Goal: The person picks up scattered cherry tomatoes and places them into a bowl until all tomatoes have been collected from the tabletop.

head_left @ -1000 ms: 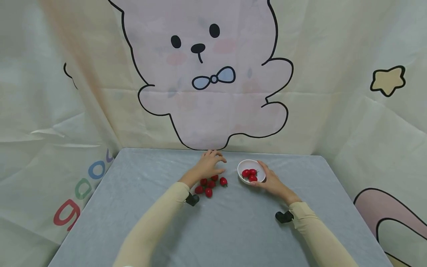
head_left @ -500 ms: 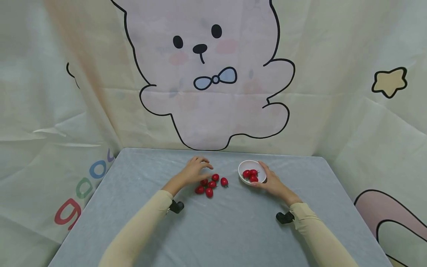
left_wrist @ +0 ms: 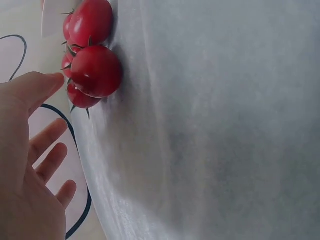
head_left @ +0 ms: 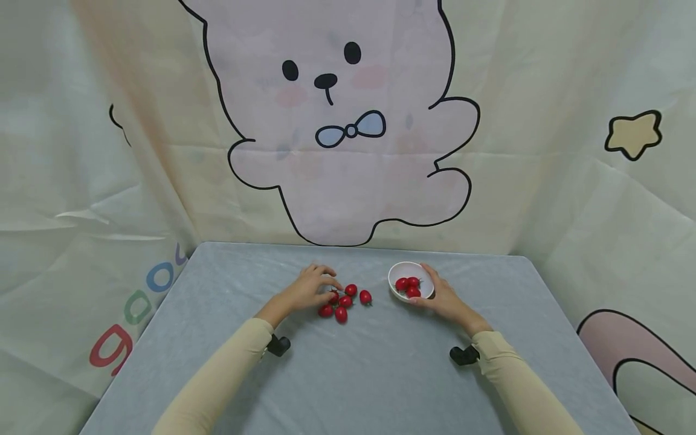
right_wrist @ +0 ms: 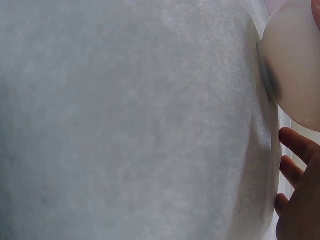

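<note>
Several red cherry tomatoes [head_left: 341,315] lie in a loose cluster on the cloth, one of them [head_left: 365,296] a little apart on the right. My left hand [head_left: 304,291] is at the cluster's left side, thumb and fingers apart around the leftmost back tomato [head_left: 333,297]. In the left wrist view the thumb [left_wrist: 42,87] comes up beside the tomatoes [left_wrist: 97,71], the other fingers loosely spread. On the right, my right hand [head_left: 446,299] grips the rim of a white bowl [head_left: 396,272] between thumb and fingers. Three tomatoes [head_left: 413,283] sit inside it.
A grey-blue cloth [head_left: 370,374] covers the table. Behind it hangs a cream curtain [head_left: 522,121] printed with a bear, and more curtain closes off both sides. Each wrist carries a black camera mount [head_left: 464,354].
My left hand has drawn back left from above the tomatoes, then come down beside the leftmost ones. The right hand and the bowl have stayed in place.
</note>
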### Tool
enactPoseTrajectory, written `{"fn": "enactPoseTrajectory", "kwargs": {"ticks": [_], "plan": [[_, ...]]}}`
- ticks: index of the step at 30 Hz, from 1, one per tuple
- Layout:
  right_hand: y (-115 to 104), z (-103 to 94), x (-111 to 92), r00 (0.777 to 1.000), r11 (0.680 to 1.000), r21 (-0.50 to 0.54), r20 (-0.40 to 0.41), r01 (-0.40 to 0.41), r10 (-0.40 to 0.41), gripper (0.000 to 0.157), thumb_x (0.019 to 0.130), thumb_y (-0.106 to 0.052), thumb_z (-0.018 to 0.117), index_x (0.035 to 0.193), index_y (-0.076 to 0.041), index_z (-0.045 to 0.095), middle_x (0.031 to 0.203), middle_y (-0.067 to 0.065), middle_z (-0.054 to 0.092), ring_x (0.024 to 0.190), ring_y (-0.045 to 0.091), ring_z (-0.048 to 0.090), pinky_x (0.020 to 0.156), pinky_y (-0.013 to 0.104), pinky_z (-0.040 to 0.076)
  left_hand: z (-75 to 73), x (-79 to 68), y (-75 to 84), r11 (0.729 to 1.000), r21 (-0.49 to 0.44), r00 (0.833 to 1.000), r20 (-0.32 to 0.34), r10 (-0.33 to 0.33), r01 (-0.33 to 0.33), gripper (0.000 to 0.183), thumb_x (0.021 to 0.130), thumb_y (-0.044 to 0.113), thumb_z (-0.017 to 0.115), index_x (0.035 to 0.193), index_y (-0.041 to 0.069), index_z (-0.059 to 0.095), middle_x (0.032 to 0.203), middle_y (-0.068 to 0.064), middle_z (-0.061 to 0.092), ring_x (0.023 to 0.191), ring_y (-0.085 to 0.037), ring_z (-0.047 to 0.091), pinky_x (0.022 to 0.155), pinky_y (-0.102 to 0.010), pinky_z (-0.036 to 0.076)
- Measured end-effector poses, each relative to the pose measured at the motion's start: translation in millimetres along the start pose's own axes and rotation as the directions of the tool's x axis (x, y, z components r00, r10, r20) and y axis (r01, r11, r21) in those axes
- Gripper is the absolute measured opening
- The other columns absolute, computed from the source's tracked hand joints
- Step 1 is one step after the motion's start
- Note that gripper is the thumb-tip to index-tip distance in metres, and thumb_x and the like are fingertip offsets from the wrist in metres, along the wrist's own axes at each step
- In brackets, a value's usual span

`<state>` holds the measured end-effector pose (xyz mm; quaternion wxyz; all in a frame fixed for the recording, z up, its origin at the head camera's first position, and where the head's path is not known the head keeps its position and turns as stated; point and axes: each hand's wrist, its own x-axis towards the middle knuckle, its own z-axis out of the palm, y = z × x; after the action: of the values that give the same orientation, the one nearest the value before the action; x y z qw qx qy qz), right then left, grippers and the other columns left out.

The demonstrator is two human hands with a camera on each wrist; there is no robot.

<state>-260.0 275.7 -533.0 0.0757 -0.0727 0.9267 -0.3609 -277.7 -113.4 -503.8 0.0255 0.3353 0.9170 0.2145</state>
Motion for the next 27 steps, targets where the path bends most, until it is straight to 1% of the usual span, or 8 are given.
{"fn": "enactPoseTrajectory", "kwargs": {"ticks": [6,13,21,27], "plan": [[0.5,0.5,0.3,1.0,1.0,-0.011,-0.014,0.019,-0.019,0.108,0.079,-0.054,0.077,0.159,-0.023,0.012,0.158,0.02,0.029,0.142,0.042,0.032,0.11,0.069,0.031,2.0,-2.1,-2.7,1.0,0.015,1.0,0.007,-0.016,0.016,0.023,0.095,0.029,0.064,0.116,0.029,0.073,0.139,-0.008,0.054,0.129,-0.03,0.044,0.109,-0.057,0.034],[-1.1,0.4,-0.3,1.0,1.0,-0.013,-0.017,0.025,-0.025,0.108,0.078,-0.053,0.078,0.158,-0.023,0.012,0.157,0.021,0.031,0.141,0.043,0.033,0.11,0.068,0.031,6.8,-2.8,-4.1,0.999,0.038,0.999,0.018,-0.033,0.032,0.023,0.095,0.03,0.065,0.117,0.03,0.072,0.137,-0.007,0.055,0.126,-0.028,0.045,0.108,-0.056,0.035],[-3.5,-0.4,-2.9,1.0,1.0,0.004,-0.011,0.016,-0.016,0.109,0.077,-0.054,0.078,0.158,-0.023,0.013,0.159,0.02,0.029,0.143,0.043,0.031,0.11,0.07,0.03,8.8,-0.9,-3.7,0.998,0.039,0.998,0.032,-0.052,0.051,0.028,0.093,0.033,0.068,0.12,0.028,0.071,0.138,-0.008,0.054,0.128,-0.031,0.044,0.107,-0.058,0.036],[-2.9,0.1,-3.0,1.0,1.0,0.002,-0.018,0.024,-0.024,0.108,0.077,-0.052,0.079,0.158,-0.023,0.014,0.157,0.019,0.031,0.142,0.043,0.033,0.109,0.069,0.032,7.9,0.1,-5.1,0.998,0.037,0.998,0.025,-0.06,0.059,0.027,0.091,0.033,0.07,0.118,0.026,0.072,0.136,-0.008,0.055,0.126,-0.03,0.044,0.106,-0.058,0.036]]}}
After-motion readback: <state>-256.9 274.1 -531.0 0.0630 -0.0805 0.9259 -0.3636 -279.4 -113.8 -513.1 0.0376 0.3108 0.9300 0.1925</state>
